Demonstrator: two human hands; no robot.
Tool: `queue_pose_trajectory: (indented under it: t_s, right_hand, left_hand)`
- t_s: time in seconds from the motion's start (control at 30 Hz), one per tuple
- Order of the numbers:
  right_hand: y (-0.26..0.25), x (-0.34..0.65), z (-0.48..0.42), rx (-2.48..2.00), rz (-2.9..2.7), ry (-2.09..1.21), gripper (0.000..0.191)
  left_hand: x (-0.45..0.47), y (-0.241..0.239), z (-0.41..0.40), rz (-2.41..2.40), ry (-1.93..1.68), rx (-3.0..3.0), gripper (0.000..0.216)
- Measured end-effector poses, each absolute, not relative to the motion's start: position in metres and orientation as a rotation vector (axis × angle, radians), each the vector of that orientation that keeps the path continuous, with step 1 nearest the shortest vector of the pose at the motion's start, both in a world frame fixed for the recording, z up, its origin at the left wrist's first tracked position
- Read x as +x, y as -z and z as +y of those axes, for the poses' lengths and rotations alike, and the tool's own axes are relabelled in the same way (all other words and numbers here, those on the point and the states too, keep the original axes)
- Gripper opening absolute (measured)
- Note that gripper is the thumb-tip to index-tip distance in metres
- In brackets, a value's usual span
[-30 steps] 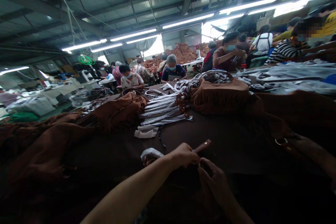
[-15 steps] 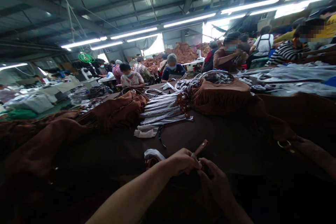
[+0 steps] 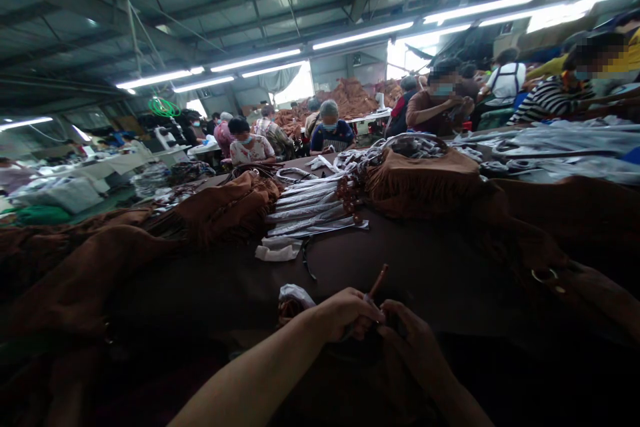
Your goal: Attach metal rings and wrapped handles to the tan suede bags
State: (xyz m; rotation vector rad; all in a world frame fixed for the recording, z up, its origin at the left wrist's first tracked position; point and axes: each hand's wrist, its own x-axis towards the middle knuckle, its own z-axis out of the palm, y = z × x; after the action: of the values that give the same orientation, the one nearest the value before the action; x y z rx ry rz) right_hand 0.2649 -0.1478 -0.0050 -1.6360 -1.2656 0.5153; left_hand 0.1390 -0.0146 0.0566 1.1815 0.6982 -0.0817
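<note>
My left hand [image 3: 345, 312] is closed in a pinch on a narrow brown strap [image 3: 377, 279], whose free end sticks up and away past the fingers. My right hand [image 3: 417, 347] is curled right beside it, fingertips meeting the left hand at the strap's lower end over dark brown material; what they grip there is lost in shadow. A small white wrapped bundle [image 3: 295, 295] lies just left of my left hand on the dark brown table [image 3: 425, 260].
Fringed brown suede pieces [image 3: 420, 177] are heaped ahead and at the left [image 3: 220, 207]. A row of plastic-wrapped straps [image 3: 315, 210] and white scraps [image 3: 277, 251] lie in the middle. A metal ring [image 3: 544, 275] sits at the right. Several masked workers [image 3: 329, 130] sit beyond.
The strap's free end has swung from lying flat toward the right to standing more upright. Both hands have shifted slightly lower in the picture and stay together.
</note>
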Motion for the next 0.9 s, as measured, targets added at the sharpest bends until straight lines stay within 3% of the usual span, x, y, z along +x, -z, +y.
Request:
queue_pose_trajectory:
  t_s: [0.2,0.4,0.6,0.9]
  right_hand:
    - [0.013,0.267,-0.148,-1.635,-1.206,-0.556,0.040]
    - [0.008,0.267,-0.146,-1.612,-1.181,-0.613,0.036]
    - [-0.001,0.263,-0.150,-1.519,-1.253,-0.688,0.034]
    - [0.006,0.262,-0.152,-1.617,-1.144,-0.567,0.034]
  left_hand:
    - [0.140,-0.057,-0.016,0.733,0.017,1.244,0.023]
    - [0.143,-0.050,-0.019,0.780,-0.044,1.171,0.023]
    - [0.147,-0.048,-0.011,0.828,0.144,1.112,0.029]
    - [0.143,-0.055,-0.013,0.755,0.140,0.998,0.036]
